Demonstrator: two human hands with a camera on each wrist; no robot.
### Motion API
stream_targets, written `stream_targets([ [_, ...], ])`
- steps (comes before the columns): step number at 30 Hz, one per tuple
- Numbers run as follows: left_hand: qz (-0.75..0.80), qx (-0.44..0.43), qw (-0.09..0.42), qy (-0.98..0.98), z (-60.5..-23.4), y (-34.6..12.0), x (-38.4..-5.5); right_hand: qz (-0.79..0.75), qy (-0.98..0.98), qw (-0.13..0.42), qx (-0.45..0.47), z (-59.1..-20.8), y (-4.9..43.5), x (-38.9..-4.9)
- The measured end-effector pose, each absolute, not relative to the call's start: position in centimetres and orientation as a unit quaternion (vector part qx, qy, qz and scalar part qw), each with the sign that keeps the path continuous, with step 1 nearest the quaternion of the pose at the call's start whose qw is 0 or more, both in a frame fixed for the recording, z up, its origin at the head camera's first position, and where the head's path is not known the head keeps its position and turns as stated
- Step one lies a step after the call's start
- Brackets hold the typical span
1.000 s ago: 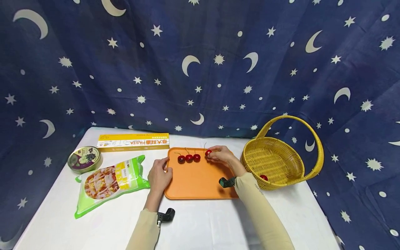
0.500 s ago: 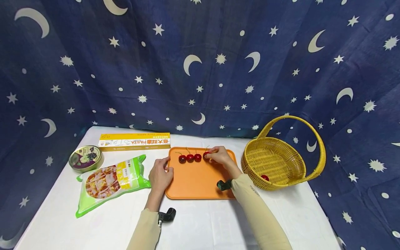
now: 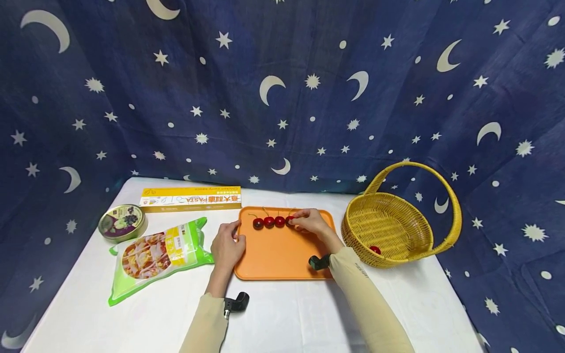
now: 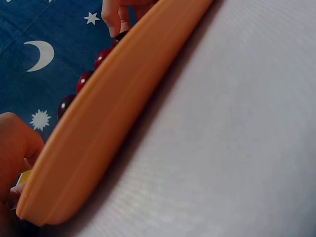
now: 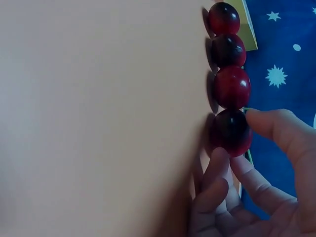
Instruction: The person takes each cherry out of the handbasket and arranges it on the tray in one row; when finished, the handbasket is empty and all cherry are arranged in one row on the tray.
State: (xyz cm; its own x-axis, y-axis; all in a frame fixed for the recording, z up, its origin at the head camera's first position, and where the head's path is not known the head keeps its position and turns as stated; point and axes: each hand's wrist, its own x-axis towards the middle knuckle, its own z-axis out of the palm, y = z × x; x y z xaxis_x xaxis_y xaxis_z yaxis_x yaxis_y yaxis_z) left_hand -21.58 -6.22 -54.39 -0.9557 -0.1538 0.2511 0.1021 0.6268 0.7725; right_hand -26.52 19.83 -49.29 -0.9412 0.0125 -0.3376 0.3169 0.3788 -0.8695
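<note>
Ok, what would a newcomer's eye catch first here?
Probably the central orange tray, with four cherries in a row near its far edge, the right hand pinching the rightmost. Then the yellow basket right of the tray, one cherry inside, and the blue starry cloth behind.

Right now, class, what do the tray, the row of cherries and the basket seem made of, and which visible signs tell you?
Tray: probably plastic, smooth and fairly matte; even orange colour and rounded, moulded-looking rim.
Row of cherries: glossy, with bright highlights; real fruit or plastic imitation, I cannot tell.
Basket: woven strands, slightly shiny yellow; perhaps wicker, perhaps plastic imitation.
</note>
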Motion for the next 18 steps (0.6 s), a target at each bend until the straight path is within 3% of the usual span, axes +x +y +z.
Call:
stream_targets([
  [18,-0.432,0.015,0.15,-0.889,-54.5,-6.2,-21.6,-0.556,0.818,0.125,0.077,-48.0,21.4,-26.1],
])
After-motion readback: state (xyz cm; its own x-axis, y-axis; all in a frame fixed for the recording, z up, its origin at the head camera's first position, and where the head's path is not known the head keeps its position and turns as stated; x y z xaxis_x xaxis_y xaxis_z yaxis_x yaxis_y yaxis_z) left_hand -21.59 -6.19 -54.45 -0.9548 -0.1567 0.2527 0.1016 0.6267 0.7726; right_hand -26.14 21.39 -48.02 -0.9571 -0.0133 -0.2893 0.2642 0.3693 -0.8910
